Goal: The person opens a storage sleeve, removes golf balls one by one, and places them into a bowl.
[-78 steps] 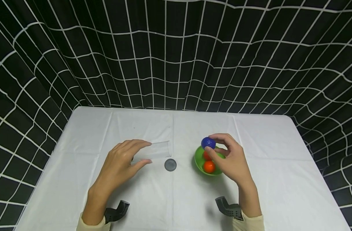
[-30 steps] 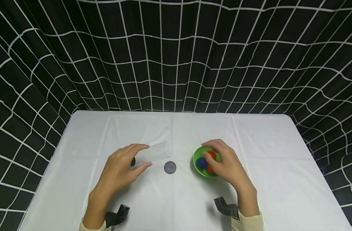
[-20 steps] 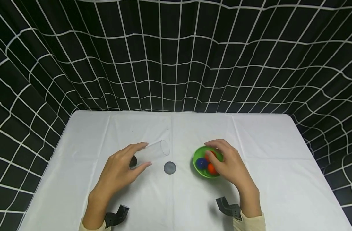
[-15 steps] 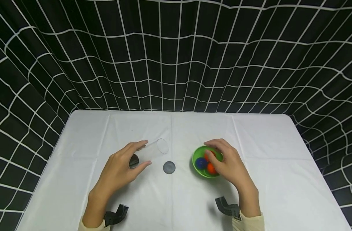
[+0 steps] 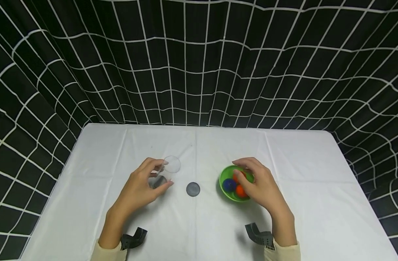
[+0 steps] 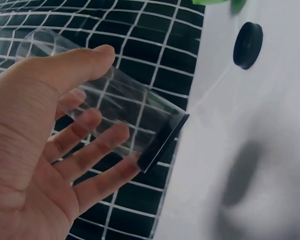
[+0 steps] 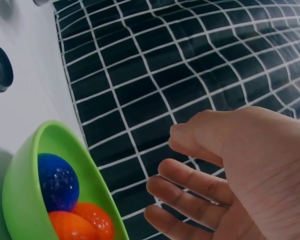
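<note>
My left hand (image 5: 140,186) grips a clear cylindrical container (image 6: 135,107), thumb on one side and fingers on the other. It has a dark base (image 6: 162,144), and its round open mouth tilts up toward the head camera. Over the right part of a green bowl (image 5: 225,172), my right hand (image 5: 261,185) hovers with relaxed, parted fingers and nothing between them. Inside the bowl lie a blue ball (image 5: 229,185) and two orange balls (image 7: 72,227), one of them partly hidden by my right hand in the head view.
A round dark-grey lid (image 5: 193,189) lies on the white-covered table (image 5: 199,224) between my hands. Black curtains with a white grid (image 5: 199,72) stand behind the table and along both sides. Dark wrist mounts (image 5: 133,238) jut inward from each forearm.
My right hand has let go of the blue ball, which now lies in the bowl. My left hand has tipped the clear container from nearly sideways to more upright, its mouth swinging left.
</note>
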The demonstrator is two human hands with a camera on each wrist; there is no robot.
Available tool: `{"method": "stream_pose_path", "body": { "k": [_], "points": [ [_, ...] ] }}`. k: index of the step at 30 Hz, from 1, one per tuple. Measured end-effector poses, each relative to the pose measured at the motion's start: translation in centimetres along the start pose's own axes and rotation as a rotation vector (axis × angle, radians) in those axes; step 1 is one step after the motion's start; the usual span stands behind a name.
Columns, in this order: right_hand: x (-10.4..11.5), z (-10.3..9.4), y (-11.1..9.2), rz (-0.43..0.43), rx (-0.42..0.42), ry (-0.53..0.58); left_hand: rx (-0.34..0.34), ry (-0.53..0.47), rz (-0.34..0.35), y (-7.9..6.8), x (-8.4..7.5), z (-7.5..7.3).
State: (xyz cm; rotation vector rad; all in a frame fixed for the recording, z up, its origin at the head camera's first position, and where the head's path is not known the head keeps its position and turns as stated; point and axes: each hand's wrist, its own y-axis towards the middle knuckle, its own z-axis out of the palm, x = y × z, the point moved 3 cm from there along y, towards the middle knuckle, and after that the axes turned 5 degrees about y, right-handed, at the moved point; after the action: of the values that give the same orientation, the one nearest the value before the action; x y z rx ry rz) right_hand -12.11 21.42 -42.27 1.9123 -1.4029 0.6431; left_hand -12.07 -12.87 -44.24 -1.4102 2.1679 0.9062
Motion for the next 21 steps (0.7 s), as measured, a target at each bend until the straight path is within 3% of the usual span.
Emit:
{"method": "stream_pose_path", "body": {
  "k": [10, 16, 21],
  "points": [
    [-0.3, -0.7, -0.2, 0.000, -0.031, 0.072, 0.089, -0.062, -0.127, 0.3, 1.3, 0.3],
    [-0.1, -1.4, -0.4, 0.009, -0.045, 0.080, 0.126, -0.111, -0.170, 0.0, 2.3, 0.7],
    [0.0, -1.6, -0.5, 0.022, -0.028, 0.112, 0.162, -0.244, -0.204, -0.4, 3.6, 1.4]
  ]
}}
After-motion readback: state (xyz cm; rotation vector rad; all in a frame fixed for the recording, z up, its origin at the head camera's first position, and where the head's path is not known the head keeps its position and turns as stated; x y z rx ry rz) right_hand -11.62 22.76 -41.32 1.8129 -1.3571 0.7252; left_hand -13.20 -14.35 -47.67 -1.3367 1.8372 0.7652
